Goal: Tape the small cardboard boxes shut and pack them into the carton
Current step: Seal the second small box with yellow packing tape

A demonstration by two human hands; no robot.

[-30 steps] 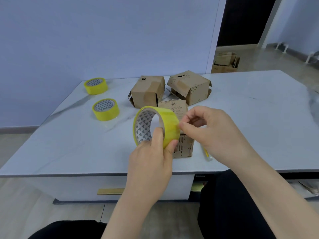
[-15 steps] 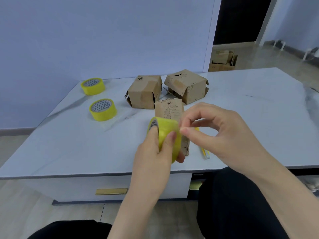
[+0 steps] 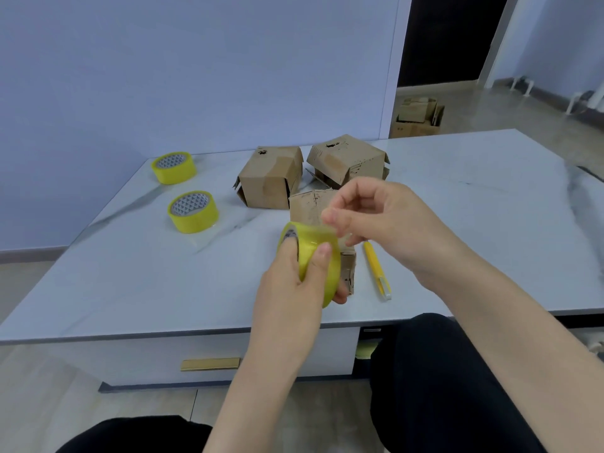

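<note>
While the taping step is only beginning, the stock on the table reads thus, left to right.

- Far tape roll: yellow, lying flat at the back left corner.
- Near tape roll: yellow, lying flat, just in front of the first.
- Left box: small cardboard box at the back, side flaps ajar.
- Right box: a second small box just beside it, tilted, flaps loose.
- Near box: a third small box, closest to the person and mostly hidden behind the hands.
- Left hand: fingers and thumb curled round the held tape roll, which is on edge over the table's front.
- Right hand: thumb and forefinger pinching the tape end, a short clear strip lifted off the roll.
- Utility knife: yellow, lying on the table just right of the near box.
- Carton: brown, on the floor beyond the doorway, well apart.

Judgement: the tape is being started and no strip has been laid yet. The next move calls for drawing out a longer strip, pressing it across the near box's flaps, and cutting it with the knife.
</note>
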